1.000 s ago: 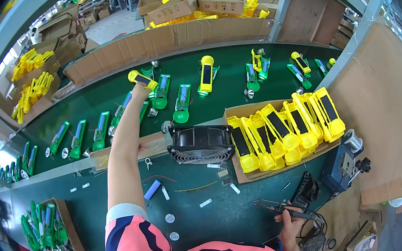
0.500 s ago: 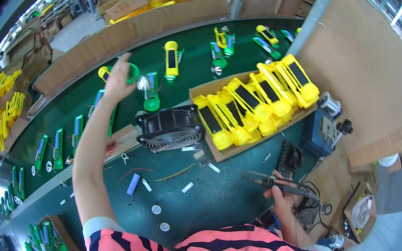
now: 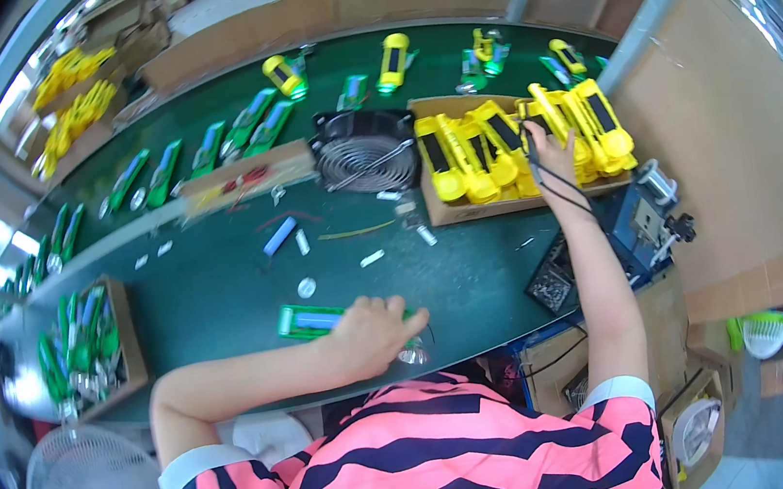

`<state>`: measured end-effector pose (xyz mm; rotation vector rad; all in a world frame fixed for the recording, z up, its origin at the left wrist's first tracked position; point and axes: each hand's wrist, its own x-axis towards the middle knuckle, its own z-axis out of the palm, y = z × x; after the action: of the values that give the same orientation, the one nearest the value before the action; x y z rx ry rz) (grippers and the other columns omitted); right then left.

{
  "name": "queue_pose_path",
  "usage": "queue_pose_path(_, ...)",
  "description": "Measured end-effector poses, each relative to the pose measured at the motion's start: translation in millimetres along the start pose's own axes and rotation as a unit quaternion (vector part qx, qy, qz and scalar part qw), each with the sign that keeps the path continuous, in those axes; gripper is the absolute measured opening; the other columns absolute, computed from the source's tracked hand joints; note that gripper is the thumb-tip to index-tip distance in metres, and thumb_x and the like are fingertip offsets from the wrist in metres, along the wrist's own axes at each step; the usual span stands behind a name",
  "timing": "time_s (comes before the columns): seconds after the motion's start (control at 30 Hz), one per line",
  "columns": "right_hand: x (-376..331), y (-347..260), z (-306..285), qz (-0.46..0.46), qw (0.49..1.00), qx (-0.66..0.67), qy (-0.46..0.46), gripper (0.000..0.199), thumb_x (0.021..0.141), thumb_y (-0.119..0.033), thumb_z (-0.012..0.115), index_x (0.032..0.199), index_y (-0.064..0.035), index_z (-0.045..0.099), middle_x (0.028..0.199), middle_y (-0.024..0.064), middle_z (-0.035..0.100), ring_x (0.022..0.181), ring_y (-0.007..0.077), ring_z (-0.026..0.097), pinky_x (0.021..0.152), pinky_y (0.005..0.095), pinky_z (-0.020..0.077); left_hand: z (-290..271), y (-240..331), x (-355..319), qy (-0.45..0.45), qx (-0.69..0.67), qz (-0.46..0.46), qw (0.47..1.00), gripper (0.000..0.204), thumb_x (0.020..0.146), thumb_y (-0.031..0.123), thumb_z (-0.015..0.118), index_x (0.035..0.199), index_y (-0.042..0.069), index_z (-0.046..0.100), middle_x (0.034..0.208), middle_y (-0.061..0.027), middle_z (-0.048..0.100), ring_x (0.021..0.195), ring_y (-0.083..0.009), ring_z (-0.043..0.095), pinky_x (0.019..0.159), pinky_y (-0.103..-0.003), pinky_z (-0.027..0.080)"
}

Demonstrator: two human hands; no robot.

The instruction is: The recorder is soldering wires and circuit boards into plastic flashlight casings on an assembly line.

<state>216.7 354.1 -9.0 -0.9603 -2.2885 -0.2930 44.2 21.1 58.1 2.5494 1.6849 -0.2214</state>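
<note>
L hand point(image 3: 373, 333), fingers curled, clasps long green plastic case point(image 3: 299, 322) nr front edge of dark-green table point(image 3: 224, 309); R hand point(image 3: 551, 149) half-curls, hold unclear, & thin black cord point(image 3: 568, 188), if tugged, may snag yellow plastic cases point(image 3: 448, 184).

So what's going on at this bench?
A person works at a dark green bench. The left hand covers part of a green casing at its near edge. The right hand is at a cardboard box of yellow casings, with a black cord running along it; whether it grips a casing is unclear. More green casings lie farther back.
</note>
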Motion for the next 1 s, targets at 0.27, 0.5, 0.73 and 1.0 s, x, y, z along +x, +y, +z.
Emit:
queue_pose_path(0.27, 1, 4, -28, 0.004, 0.974, 0.175, 0.14, 0.035, 0.076, 0.0, 0.05, 0.11, -0.0096, 0.047, 0.084, 0.0193, 0.05, 0.078, 0.0386, 0.05, 0.075, 0.0406, 0.0388, 50, 19, -22, 0.097, -0.202, -0.067, 0.972, 0.038, 0.069, 0.011, 0.059, 0.107, 0.014, 0.05, 0.105, -0.0128, 0.05, 0.095, -0.0299, 0.05, 0.078, -0.038, 0.042)
queue_pose_path(0.5, -89, -96, -101, 0.118, 0.903, 0.386, 0.145, 0.018, 0.08, -0.007, 0.06, 0.098, -0.0019, 0.057, 0.09, 0.0097, 0.059, 0.087, 0.0185, 0.056, 0.076, 0.0287, 0.0439, 77, 22, -34, 0.398, -0.551, -0.25, 0.69, 0.016, 0.081, -0.001, 0.051, 0.092, 0.001, 0.062, 0.108, -0.0125, 0.054, 0.095, -0.0189, 0.055, 0.081, -0.028, 0.044)
queue_pose_path(0.73, -167, -161, -52, 0.0, 0.877, 0.459, -0.142, 0.029, 0.073, -0.004, 0.063, 0.1, -0.007, 0.052, 0.089, 0.0095, 0.064, 0.085, 0.0274, 0.06, 0.089, 0.0393, 0.0404, 75, 23, -33, 0.489, -0.415, -0.367, 0.673, 0.011, 0.072, 0.002, 0.062, 0.083, 0.004, 0.063, 0.072, -0.002, 0.054, 0.068, -0.015, 0.052, 0.068, -0.027, 0.04)
queue_pose_path(1.0, -151, -173, -95, -0.089, 0.859, 0.492, -0.113, 0.032, 0.067, -0.005, 0.069, 0.096, -0.0026, 0.056, 0.079, 0.0086, 0.063, 0.071, 0.0208, 0.062, 0.088, 0.0408, 0.0409, 65, -9, -48, 0.186, -0.204, -0.301, 0.913, 0.003, 0.07, 0.008, 0.057, 0.071, 0.006, 0.059, 0.07, -0.0056, 0.053, 0.075, -0.0241, 0.048, 0.068, -0.035, 0.038)
